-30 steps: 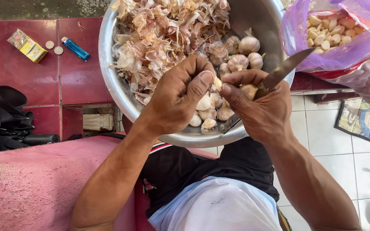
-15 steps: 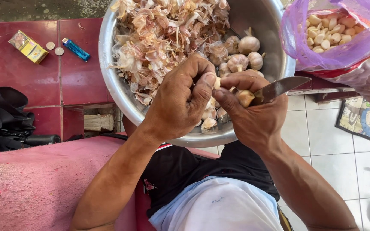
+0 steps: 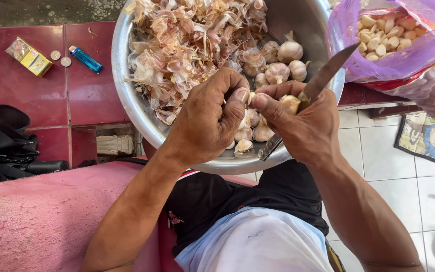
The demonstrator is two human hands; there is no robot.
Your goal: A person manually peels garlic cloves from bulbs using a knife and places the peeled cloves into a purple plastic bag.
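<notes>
1. Head view shows a garlic clove (image 3: 290, 103) pinched in your right hand (image 3: 305, 128), just above the near rim of the metal bowl (image 3: 127, 95).
2. Your right hand also grips a knife (image 3: 323, 78), blade pointing up and away, lying against the clove.
3. Your left hand (image 3: 210, 121) is curled shut beside it, thumb tip touching your right thumb; what it holds is hidden.
4. Inside the bowl lie papery garlic skins (image 3: 187, 45) and whole garlic bulbs (image 3: 285, 60).
5. A purple mesh bag of peeled cloves (image 3: 393, 40) sits to the right.
6. On the red tiles to the left lie a blue lighter (image 3: 85, 59), two coins (image 3: 60, 58) and a small yellow box (image 3: 28, 56).
</notes>
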